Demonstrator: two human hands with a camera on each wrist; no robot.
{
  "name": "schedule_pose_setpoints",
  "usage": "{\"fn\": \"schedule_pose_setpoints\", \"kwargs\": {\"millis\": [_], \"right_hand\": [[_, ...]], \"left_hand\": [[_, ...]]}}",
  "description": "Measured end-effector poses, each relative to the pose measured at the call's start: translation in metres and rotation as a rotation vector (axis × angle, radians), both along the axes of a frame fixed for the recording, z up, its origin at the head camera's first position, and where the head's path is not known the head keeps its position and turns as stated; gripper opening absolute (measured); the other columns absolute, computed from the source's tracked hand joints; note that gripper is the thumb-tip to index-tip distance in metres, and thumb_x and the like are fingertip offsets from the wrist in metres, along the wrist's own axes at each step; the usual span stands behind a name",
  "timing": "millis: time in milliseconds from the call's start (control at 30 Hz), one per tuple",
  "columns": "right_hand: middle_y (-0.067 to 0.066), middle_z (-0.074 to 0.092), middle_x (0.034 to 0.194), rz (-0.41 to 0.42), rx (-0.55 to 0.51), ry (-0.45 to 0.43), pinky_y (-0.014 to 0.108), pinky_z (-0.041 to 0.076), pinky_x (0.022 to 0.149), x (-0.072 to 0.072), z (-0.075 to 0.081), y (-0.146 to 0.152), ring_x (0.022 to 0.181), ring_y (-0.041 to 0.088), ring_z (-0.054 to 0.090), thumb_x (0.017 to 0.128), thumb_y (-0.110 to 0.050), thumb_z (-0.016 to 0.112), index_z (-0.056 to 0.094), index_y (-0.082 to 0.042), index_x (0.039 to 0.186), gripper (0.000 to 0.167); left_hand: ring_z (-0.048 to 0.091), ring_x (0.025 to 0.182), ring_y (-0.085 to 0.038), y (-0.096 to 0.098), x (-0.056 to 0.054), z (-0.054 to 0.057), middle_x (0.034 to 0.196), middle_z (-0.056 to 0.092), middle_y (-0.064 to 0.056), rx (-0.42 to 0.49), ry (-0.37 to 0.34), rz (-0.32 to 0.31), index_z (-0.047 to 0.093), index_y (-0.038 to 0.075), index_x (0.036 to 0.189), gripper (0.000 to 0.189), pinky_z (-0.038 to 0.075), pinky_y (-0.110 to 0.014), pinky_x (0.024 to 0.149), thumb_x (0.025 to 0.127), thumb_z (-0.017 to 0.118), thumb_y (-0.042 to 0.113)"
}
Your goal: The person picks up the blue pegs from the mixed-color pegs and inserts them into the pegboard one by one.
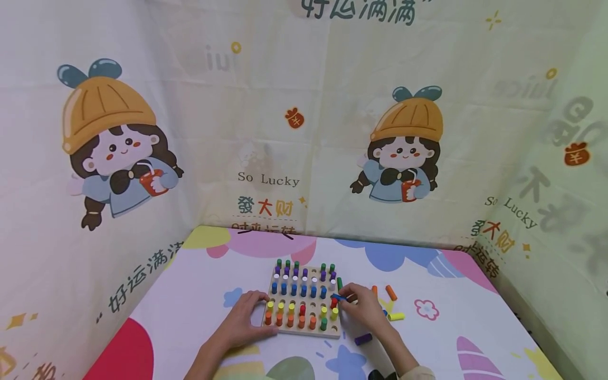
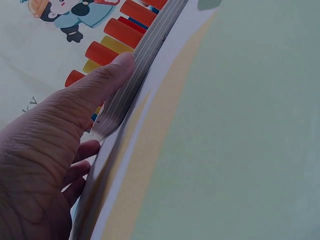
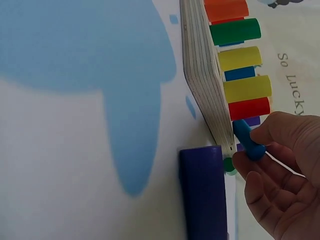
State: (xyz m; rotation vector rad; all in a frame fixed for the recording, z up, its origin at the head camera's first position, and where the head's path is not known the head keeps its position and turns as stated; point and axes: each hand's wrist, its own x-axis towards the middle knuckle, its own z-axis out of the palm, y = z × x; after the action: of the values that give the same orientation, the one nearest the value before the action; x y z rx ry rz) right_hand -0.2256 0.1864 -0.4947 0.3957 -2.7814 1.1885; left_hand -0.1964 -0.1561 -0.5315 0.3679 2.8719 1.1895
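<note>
A wooden pegboard (image 1: 309, 333) carries rows of coloured pegs: green, purple, white, blue, yellow and orange, with some red ones and some bare holes. My left hand (image 1: 242, 319) holds its near left corner, the thumb (image 2: 107, 77) against the front edge and the other fingers along the left side. At the board's right edge, my right hand (image 1: 363, 306) pinches a blue peg (image 3: 249, 141) between thumb and fingers. That peg is tilted, near the right end of the blue row and close to a standing red peg (image 3: 249, 108). Whether it touches the board I cannot tell.
A purple peg (image 1: 363, 339) lies right of the board. Beyond my right hand lie orange pegs (image 1: 391, 293) and a yellow peg (image 1: 396, 316). A green peg (image 1: 339, 284) is beside the board's right edge. Patterned cloth walls (image 1: 328, 211) surround the table.
</note>
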Motion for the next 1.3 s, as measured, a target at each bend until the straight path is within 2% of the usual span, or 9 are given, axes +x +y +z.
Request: {"fn": "schedule_pose_setpoints", "kwargs": {"millis": [367, 700, 867, 1067, 1300], "right_hand": [[-0.001, 0.07, 0.094, 0.004, -0.019, 0.01, 0.028, 0.059, 0.074, -0.009, 0.007, -0.002, 0.086, 0.017, 0.066, 0.089, -0.007, 0.077, 0.071, -0.01, 0.101, 0.014], [-0.001, 0.071, 0.093, 0.036, -0.044, 0.05, 0.023, 0.057, 0.066, -0.01, 0.011, -0.012, 0.082, 0.016, 0.067, 0.089, -0.009, 0.079, 0.071, -0.009, 0.101, 0.015], [-0.001, 0.07, 0.091, 0.048, -0.003, 0.054, 0.023, 0.057, 0.065, -0.009, 0.019, -0.018, 0.08, 0.015, 0.066, 0.088, -0.008, 0.08, 0.071, -0.009, 0.099, 0.015], [0.0, 0.068, 0.087, 0.074, 0.076, 0.044, 0.022, 0.055, 0.063, -0.012, 0.03, -0.022, 0.077, 0.015, 0.063, 0.087, -0.007, 0.08, 0.07, -0.007, 0.097, 0.014], [0.0, 0.068, 0.089, 0.023, 0.081, -0.011, 0.024, 0.056, 0.062, -0.014, 0.032, -0.023, 0.079, 0.014, 0.06, 0.088, -0.014, 0.081, 0.07, -0.008, 0.099, 0.017]], "left_hand": [[0.049, 0.13, -0.029, -0.001, -0.004, 0.0, 0.135, 0.055, -0.003, -0.015, 0.018, -0.008, 0.056, 0.025, 0.128, 0.077, 0.041, -0.064, 0.11, 0.071, 0.083, 0.068], [0.048, 0.132, -0.031, -0.001, 0.002, -0.001, 0.137, 0.054, -0.005, -0.006, -0.021, 0.017, 0.057, 0.025, 0.128, 0.078, 0.04, -0.065, 0.11, 0.069, 0.084, 0.068], [0.047, 0.133, -0.031, 0.0, 0.004, -0.002, 0.139, 0.053, -0.005, -0.001, -0.048, 0.034, 0.057, 0.026, 0.128, 0.078, 0.039, -0.066, 0.109, 0.069, 0.084, 0.069], [0.048, 0.133, -0.031, 0.0, 0.002, -0.001, 0.138, 0.054, -0.005, 0.001, -0.018, 0.019, 0.056, 0.026, 0.128, 0.077, 0.04, -0.066, 0.11, 0.07, 0.084, 0.067], [0.048, 0.132, -0.03, 0.001, -0.001, 0.003, 0.137, 0.054, -0.005, -0.005, 0.001, 0.011, 0.056, 0.026, 0.127, 0.075, 0.04, -0.064, 0.11, 0.071, 0.084, 0.067]]}}
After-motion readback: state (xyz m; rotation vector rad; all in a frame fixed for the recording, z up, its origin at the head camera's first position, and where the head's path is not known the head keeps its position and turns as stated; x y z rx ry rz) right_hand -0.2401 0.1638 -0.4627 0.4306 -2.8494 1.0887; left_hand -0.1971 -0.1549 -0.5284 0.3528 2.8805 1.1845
